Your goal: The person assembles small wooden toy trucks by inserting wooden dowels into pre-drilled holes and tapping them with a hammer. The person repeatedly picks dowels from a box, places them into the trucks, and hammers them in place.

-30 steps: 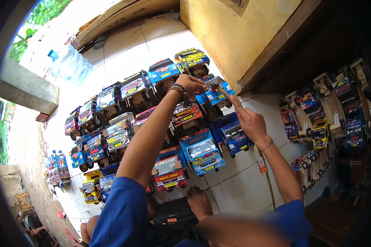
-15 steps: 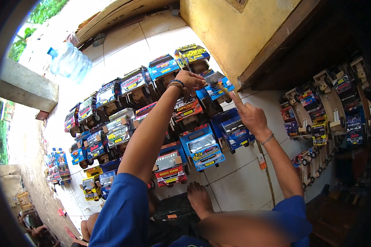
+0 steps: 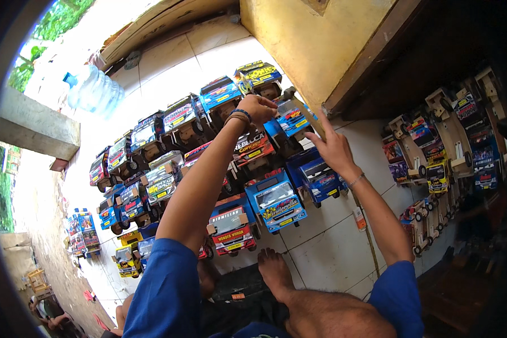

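- Straight brown wooden-handled hammer [image 3: 306, 114], in my view: dark metal head.
- Boxy blue printed toy truck [image 3: 290, 121]: glossy front.
- Ribbed clear plastic jug [image 3: 97, 93]: shiny.

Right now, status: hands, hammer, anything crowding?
Right hand holding hammer, head near blue toy truck. Left hand close by, grip unclear. Other toy trucks crowd around.

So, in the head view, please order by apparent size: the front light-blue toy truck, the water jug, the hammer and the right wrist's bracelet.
Largest: front light-blue toy truck and water jug, too alike to rank.
Then: hammer.
Smallest: bracelet.
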Demonstrator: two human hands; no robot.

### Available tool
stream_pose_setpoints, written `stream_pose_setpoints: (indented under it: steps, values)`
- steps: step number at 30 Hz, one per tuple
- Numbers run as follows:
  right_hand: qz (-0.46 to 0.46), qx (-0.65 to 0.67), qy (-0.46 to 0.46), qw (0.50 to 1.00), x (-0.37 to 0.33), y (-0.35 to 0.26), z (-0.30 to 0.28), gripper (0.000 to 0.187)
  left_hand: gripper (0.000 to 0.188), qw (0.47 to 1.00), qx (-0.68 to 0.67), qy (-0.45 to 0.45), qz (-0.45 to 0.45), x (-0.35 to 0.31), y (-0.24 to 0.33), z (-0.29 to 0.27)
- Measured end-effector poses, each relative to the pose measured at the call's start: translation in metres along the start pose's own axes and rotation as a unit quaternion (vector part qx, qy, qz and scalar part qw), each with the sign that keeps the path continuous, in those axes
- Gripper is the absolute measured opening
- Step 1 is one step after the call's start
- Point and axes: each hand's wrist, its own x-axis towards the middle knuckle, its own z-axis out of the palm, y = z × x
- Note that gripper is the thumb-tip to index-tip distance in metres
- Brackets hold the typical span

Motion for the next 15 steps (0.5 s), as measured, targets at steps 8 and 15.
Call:
stream_pose_setpoints:
  steps: [8, 15]
  values:
    - [0.069, 0.056, -0.057, 0.994, 0.023, -0.002, 0.003, 0.063, 0.033, 0.999, 0.001, -0.046, 0.003, -0.004, 0.000, -0.008]
    - [0.083, 0.046, -0.058, 0.994, 0.027, -0.009, -0.002, 0.060, 0.033, 0.999, 0.020, -0.026, 0.029, 0.007, -0.016, -0.006]
